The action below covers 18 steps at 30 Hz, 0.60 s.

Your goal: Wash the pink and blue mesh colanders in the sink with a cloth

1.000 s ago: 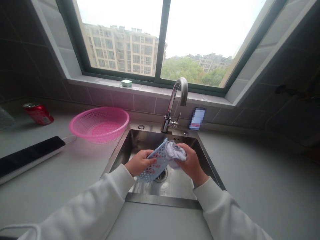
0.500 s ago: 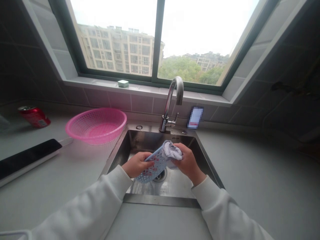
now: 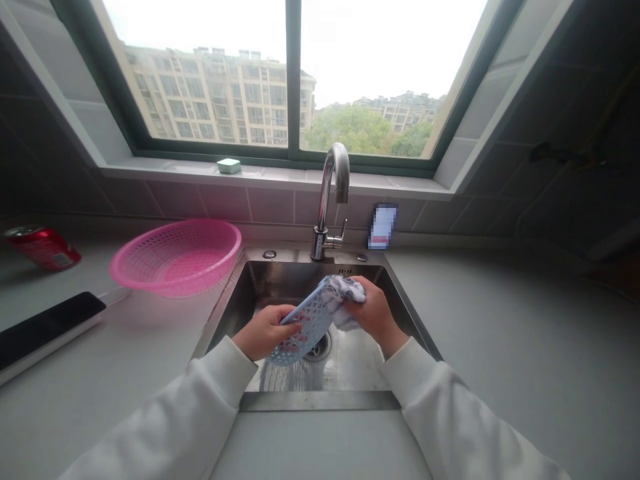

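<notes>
Over the steel sink point(image 3: 255, 287), my left hand point(image 3: 266, 331) grips the near side of a light blue perforated plastic basket point(image 3: 307, 330), thumb along its rim. The basket is tilted, its far end raised. My right hand point(image 3: 376, 312) is closed on a crumpled white and grey cloth point(image 3: 343, 297), which wraps over the basket's far rim and hangs down a little. The fingers of my right hand are partly hidden by the cloth. Beneath the basket, the sink drain point(image 3: 319, 348) is partly covered from view.
A chrome faucet point(image 3: 325, 213) rises behind the sink. Left on the counter are a pink perforated basket point(image 3: 225, 260), a red can point(image 3: 45, 250) and a black-topped flat device point(image 3: 55, 330). A phone point(image 3: 383, 227) leans against the back wall. A pale green box point(image 3: 229, 166) sits on the windowsill.
The view has shifted slightly, so the surroundings appear further left. More of the cloth now hangs below my right hand at the basket's rim. Both hands keep their holds.
</notes>
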Motion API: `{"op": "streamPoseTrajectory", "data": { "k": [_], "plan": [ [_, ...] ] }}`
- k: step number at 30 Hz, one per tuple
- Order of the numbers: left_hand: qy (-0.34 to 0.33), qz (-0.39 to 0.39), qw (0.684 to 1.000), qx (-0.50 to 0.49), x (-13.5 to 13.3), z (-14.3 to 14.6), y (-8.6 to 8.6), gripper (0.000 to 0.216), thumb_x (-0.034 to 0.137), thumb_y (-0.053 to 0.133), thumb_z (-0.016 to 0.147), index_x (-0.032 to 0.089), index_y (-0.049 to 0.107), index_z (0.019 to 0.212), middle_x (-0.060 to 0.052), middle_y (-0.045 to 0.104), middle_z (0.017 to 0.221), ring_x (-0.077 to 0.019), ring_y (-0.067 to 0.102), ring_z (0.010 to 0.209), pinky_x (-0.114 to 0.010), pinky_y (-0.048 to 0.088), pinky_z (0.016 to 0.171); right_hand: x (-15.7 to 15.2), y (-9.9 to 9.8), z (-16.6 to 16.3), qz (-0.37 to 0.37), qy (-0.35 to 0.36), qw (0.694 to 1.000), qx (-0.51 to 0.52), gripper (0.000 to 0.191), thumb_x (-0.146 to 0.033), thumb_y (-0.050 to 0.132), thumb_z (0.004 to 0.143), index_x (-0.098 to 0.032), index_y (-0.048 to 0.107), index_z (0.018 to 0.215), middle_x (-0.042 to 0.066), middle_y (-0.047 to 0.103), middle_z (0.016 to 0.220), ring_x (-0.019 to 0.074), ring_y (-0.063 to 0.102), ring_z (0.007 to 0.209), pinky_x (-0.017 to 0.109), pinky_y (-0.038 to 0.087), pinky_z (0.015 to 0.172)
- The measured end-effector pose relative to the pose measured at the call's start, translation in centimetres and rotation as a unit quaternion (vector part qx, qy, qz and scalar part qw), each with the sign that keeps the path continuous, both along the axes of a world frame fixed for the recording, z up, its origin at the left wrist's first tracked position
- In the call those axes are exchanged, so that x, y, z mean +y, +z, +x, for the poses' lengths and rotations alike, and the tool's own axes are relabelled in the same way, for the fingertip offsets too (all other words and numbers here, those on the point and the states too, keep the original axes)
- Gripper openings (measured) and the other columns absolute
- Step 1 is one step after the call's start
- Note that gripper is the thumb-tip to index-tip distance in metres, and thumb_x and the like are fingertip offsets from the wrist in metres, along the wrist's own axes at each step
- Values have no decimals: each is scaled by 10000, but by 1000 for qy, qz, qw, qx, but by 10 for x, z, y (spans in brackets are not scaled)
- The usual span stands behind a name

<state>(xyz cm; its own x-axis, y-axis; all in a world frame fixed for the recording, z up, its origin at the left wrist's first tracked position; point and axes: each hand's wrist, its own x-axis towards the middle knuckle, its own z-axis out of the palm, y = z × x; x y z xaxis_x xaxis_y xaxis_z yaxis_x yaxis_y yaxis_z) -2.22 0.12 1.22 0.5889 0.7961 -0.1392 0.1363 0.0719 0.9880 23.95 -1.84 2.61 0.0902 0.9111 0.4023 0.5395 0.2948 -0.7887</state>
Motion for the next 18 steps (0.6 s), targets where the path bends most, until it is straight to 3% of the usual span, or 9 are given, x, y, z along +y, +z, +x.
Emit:
{"op": "streamPoseTrajectory", "data": {
  "k": [7,9,14,16,18],
  "plan": [
    [32,58,998,14,0,6,4,429,501,805,712,108,759,879,-41,723,755,-172,621,659,-262,486,613,-19,3,-31,4,166,986,37,335,-250,746,674,-206,727,1005,60,789,980,241,719,859,338,562,772],
    [35,59,997,18,0,5,5,428,504,801,711,108,755,868,-38,719,741,-167,611,648,-257,476,602,-16,3,-28,-5,144,989,40,332,-237,726,666,-204,725,997,55,788,951,240,715,838,336,559,752],
    [38,8,999,0,1,0,6,470,504,843,670,119,741,919,-37,721,732,-180,633,636,-270,492,592,-2,4,-4,5,-5,1000,30,288,-229,677,674,-187,716,956,61,775,895,250,709,813,367,561,770],
    [41,4,999,-4,1,0,5,468,502,846,665,118,736,910,-37,719,728,-178,631,630,-271,494,588,-5,5,-7,15,9,999,30,293,-233,699,683,-188,720,972,69,780,925,254,717,838,372,569,790],
    [45,18,999,1,1,2,5,456,500,839,669,113,739,888,-30,708,711,-168,616,619,-263,485,580,-11,5,-18,20,74,997,31,314,-230,737,684,-198,728,997,69,789,966,249,725,858,361,576,800]
  ]
}}
